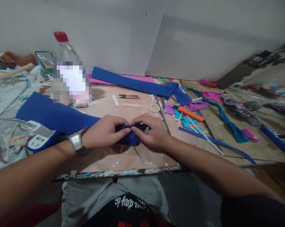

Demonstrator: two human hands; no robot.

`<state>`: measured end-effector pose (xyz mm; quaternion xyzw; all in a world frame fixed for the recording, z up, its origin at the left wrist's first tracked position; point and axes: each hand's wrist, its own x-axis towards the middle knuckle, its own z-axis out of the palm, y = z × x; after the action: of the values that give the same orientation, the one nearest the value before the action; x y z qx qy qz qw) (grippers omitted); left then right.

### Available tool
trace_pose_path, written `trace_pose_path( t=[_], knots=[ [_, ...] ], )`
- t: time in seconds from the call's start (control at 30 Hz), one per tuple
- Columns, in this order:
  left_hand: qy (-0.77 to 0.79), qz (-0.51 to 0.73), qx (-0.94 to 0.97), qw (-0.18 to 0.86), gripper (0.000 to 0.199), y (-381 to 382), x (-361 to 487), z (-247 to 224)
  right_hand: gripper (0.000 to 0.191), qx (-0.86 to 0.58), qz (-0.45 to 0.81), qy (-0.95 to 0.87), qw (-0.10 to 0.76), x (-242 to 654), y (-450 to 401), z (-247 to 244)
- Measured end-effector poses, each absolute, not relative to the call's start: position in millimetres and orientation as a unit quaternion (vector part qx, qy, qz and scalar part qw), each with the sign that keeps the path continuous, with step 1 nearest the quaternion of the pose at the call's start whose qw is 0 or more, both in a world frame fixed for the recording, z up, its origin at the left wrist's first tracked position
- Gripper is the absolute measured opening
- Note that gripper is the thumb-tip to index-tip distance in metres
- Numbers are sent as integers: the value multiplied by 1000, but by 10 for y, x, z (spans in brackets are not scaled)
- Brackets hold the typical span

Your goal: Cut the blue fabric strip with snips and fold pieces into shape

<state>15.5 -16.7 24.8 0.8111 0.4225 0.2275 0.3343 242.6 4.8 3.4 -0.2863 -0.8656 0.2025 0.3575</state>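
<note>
Between my two hands, at the middle of the work surface, is the bunched end of a blue fabric strip [130, 137]. My left hand [106, 130], with a metal watch on its wrist, pinches it from the left. My right hand [153, 130] pinches it from the right, and the thumb tips nearly meet on top of the cloth. A wide length of blue fabric [54, 113] runs out to the left behind my left hand and lies over part of a blue and white power strip [39, 140]. The fingertips under the cloth are hidden.
Thread snips [129, 96] and a tape roll [154, 108] lie behind my hands. Another blue strip [133, 83] lies by the wall. To the right are an orange cutter [191, 113], fabric scraps and a narrow blue strip [215, 140]. A red-capped bottle [68, 49] stands back left.
</note>
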Motion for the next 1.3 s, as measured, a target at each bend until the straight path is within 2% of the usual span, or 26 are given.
trace_pose_path(
  t=[0.47, 0.7, 0.97, 1.3],
  knots=[
    [415, 258, 774, 403, 23, -130, 147, 243, 7, -253, 182, -868, 387, 2426, 63, 23],
    [418, 260, 766, 413, 38, -134, 153, 245, 7, -210, 158, -876, 404, 2423, 86, 12],
    [425, 259, 769, 402, 15, -146, 156, 241, 8, -209, 148, -877, 408, 2426, 77, 18],
    [428, 260, 752, 429, 22, -132, 151, 230, 14, -197, 121, -880, 414, 2438, 107, -1]
  ],
)
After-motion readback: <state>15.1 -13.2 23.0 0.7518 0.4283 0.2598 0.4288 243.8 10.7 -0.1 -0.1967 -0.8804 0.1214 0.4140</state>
